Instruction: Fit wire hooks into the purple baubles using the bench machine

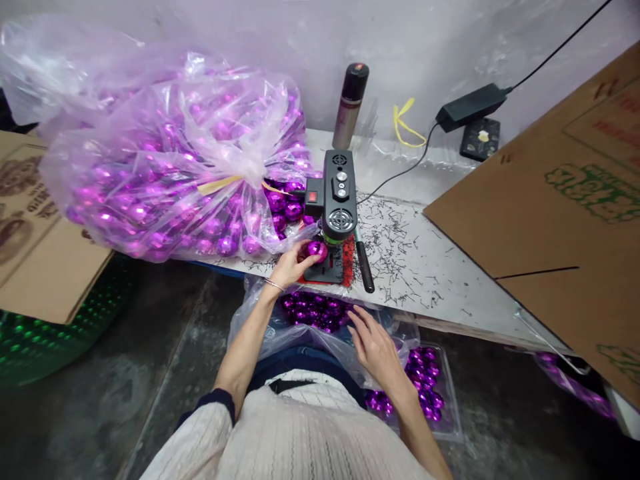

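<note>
My left hand pinches a shiny purple faceted ball beneath the head of a small black bench drill press. The ball is over the press's base plate; whether it touches the plate I cannot tell. Its lever handle hangs down at the right side. My right hand has its fingers spread, with no object visible in it. It is at the right edge of an open plastic bag of purple balls below the table edge.
Left of the press lies a big tied clear bag full of purple balls. Dark shavings litter the tabletop. A spray can and a power adapter are behind. Cardboard boxes flank the table; a clear tub holds more balls.
</note>
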Available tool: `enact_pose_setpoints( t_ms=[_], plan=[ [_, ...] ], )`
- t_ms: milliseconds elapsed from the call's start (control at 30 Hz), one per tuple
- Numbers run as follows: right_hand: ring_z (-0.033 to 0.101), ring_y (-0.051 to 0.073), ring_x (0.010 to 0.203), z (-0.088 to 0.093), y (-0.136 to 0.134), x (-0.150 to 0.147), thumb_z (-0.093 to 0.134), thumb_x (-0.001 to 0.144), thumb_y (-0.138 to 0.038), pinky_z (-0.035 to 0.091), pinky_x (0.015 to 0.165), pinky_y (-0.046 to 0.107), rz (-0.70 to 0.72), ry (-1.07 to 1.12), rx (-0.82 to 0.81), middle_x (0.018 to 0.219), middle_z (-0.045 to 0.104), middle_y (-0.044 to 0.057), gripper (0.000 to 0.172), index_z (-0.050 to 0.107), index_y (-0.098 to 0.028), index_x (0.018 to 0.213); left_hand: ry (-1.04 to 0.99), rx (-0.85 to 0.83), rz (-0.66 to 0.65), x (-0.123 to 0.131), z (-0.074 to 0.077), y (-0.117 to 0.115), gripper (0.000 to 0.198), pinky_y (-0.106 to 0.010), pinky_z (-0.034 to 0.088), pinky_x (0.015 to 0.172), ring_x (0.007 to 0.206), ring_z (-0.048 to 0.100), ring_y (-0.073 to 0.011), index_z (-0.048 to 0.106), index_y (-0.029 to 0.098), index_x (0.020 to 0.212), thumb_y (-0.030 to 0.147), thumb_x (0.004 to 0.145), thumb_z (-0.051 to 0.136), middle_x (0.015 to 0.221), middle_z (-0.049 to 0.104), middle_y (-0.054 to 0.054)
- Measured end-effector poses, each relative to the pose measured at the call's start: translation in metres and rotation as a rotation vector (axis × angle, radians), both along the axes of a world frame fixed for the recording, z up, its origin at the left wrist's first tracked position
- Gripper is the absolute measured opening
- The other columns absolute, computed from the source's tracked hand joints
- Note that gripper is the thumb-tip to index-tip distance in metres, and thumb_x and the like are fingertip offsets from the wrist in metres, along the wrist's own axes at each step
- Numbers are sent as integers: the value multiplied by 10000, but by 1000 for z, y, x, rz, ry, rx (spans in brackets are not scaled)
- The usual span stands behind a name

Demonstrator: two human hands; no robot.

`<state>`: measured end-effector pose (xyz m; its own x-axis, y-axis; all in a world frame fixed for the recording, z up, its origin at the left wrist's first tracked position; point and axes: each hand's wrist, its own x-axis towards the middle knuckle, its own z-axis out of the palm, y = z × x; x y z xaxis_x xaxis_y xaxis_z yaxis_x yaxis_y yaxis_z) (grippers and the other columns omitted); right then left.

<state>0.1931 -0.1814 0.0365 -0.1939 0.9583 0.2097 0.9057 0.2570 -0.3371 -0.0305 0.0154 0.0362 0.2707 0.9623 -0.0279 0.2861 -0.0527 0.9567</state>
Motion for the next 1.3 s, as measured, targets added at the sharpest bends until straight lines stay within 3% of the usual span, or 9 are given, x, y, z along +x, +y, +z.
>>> enact_pose_setpoints(
  t_ms=[233, 500, 667, 767, 833, 933, 1000, 1100, 1300],
  plan=[
    [712, 247, 1145, -1, -4, 5, 432, 1016, -253, 623, 929, 414, -11, 0, 31, 1358, 662, 135, 353, 575, -210, 1336, 381, 388, 34, 12, 8, -8, 522, -408, 552, 958, 1066, 697, -282, 621, 156, 1294, 453, 879, 730, 1158, 731, -129],
    [714, 246, 1142, 19, 9, 13, 505, 990, -214, 637, 915, 390, 5, 44, 151, 1318, 676, 141, 411, 525, -212, 1401, 321, 538, 93, 33, -23, -6, 587, -452, 511, 1049, 1203, 649, -291, 607, 174, 1324, 402, 819, 800, 1276, 687, -141],
    [710, 235, 1109, 53, 45, 4, 627, 929, -194, 658, 855, 367, -35, 207, 512, 1368, 621, 171, 649, 370, -226, 1524, 221, 501, 98, 35, -41, -7, 638, -482, 478, 1108, 1244, 644, -290, 583, 197, 1357, 439, 813, 810, 1310, 688, -132],
    [719, 209, 1024, 77, 79, -8, 673, 911, -274, 656, 761, 337, 53, 271, 739, 1424, 571, 176, 698, 350, -231, 1528, 214, 469, 93, 32, -43, -8, 647, -502, 467, 1126, 1255, 642, -297, 579, 197, 1363, 455, 814, 806, 1326, 685, -139],
    [716, 218, 1029, 90, 101, -16, 680, 908, -331, 641, 738, 329, 102, 274, 831, 1346, 625, 165, 650, 404, -221, 1485, 210, 467, 88, 31, -43, -8, 648, -510, 457, 1138, 1272, 633, -300, 574, 197, 1370, 466, 823, 795, 1340, 678, -141],
    [722, 184, 907, 99, 124, -26, 616, 947, -319, 597, 706, 303, 204, 323, 767, 1084, 734, 102, 348, 563, -211, 1273, 204, 481, 86, 32, -43, -9, 654, -513, 450, 1145, 1274, 633, -300, 566, 201, 1380, 487, 832, 779, 1345, 678, -138],
    [684, 152, 765, 97, 131, -33, 539, 981, -277, 535, 651, 282, 213, 401, 756, 861, 721, 48, 110, 615, -208, 1020, 203, 487, 93, 33, -44, -10, 657, -512, 450, 1145, 1273, 634, -299, 563, 204, 1386, 494, 834, 772, 1342, 680, -136],
    [559, 129, 624, 82, 133, -41, 439, 1003, -219, 427, 593, 283, 155, 468, 781, 686, 614, 12, 248, 529, -216, 773, 198, 487, 93, 34, -45, -10, 662, -512, 448, 1147, 1278, 630, -301, 562, 206, 1388, 501, 833, 770, 1337, 682, -137],
    [451, 123, 581, 47, 136, -47, 379, 1024, -249, 345, 583, 302, 148, 530, 860, 674, 544, 6, 305, 447, -226, 727, 172, 469, 76, 34, -45, -11, 661, -513, 445, 1148, 1269, 634, -300, 561, 214, 1386, 510, 832, 768, 1331, 683, -133]
  ],
)
